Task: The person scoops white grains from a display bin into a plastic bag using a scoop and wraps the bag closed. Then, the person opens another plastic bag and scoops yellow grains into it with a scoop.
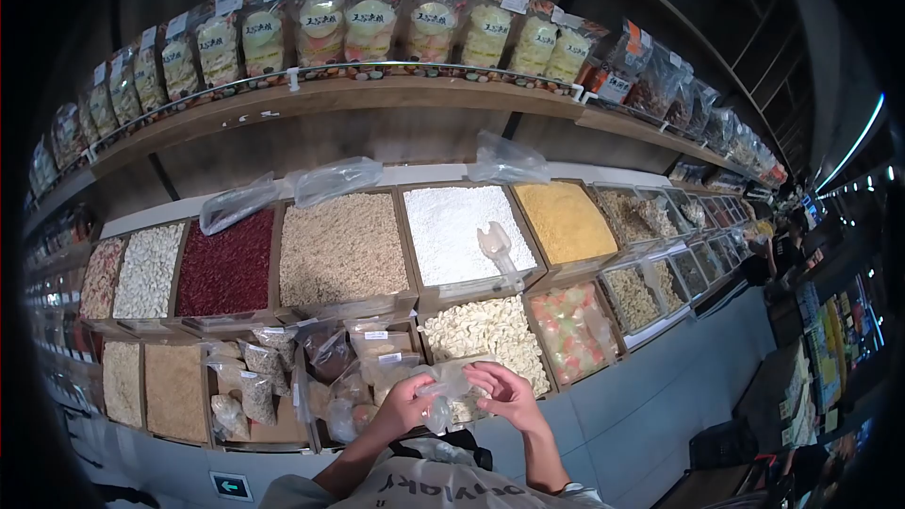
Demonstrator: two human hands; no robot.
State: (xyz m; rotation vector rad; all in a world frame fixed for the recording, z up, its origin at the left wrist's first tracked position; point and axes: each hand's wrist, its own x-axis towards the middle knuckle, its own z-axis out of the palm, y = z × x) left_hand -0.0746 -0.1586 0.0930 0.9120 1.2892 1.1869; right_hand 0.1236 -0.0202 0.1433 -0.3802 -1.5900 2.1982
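A thin clear plastic bag (441, 386) is bunched between my hands, in front of my chest. My left hand (403, 407) is closed, pinching its left side. On the other side my right hand (510, 396) curls its fingers round the bag's edge. Just beyond my hands is a wooden bin of pale cream pieces (485, 335), partly hidden by them. Left of my left hand, a bin holds small packed bags (382, 368). To the right stands a bin of pink and green wrapped pieces (571, 325).
Behind are bins of dark red beans (224, 269), tan grain (344, 245), white grain (452, 217) with a clear scoop (496, 247), and yellow grain (566, 221). Above runs a wooden shelf (377, 94) of packaged snacks (370, 26). A person (787, 250) stands far right.
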